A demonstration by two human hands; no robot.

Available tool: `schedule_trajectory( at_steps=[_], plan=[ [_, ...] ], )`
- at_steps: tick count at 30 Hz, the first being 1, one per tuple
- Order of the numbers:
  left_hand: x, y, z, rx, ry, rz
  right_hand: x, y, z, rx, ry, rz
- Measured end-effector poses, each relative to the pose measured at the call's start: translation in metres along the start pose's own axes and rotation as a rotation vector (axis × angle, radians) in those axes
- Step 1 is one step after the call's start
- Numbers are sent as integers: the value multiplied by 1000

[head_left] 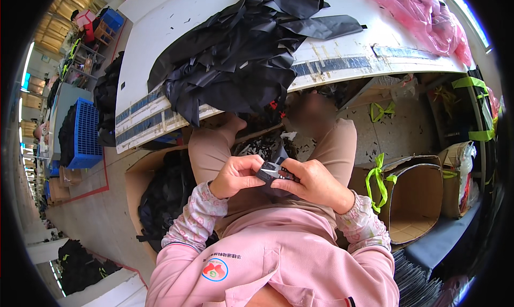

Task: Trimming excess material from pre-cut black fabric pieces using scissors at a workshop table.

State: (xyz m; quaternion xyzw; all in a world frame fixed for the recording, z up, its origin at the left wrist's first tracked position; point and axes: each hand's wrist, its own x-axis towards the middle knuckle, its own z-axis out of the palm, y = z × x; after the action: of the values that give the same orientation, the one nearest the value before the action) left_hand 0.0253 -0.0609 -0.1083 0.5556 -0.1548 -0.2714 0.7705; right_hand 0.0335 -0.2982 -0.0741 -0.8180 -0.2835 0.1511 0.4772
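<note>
Above my lap, my left hand [237, 177] pinches a small black strip of material [264, 175] between thumb and fingers. Close against it, my right hand [316, 183] is closed round a small tool [272, 168] with short silver blades, which looks like thread snips. The fingers cover most of its handle. Both hands nearly meet, and the blades lie by the strip. Whether they are cutting it I cannot tell. Beyond the hands, a large heap of black fabric pieces [230, 61] lies on the white table [144, 44] and hangs over its near edge.
Left of my legs stands a cardboard box [135, 192] holding black material. An open cardboard box [415, 213] with a yellow-green ribbon [379, 184] stands at right. Pink plastic sheeting [423, 15] covers the table's far right. Dark scraps litter the floor. A blue crate [85, 135] is at left.
</note>
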Motion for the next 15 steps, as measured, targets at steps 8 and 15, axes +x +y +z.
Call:
schedule_trajectory(
  at_steps=[8, 15],
  plan=[
    [0, -2, 1, 21, -17, 5, -1, 3, 2, -37, -9, -17],
    [-1, 2, -3, -17, -70, -65, -5, 5, -3, 25, -17, 16]
  ],
)
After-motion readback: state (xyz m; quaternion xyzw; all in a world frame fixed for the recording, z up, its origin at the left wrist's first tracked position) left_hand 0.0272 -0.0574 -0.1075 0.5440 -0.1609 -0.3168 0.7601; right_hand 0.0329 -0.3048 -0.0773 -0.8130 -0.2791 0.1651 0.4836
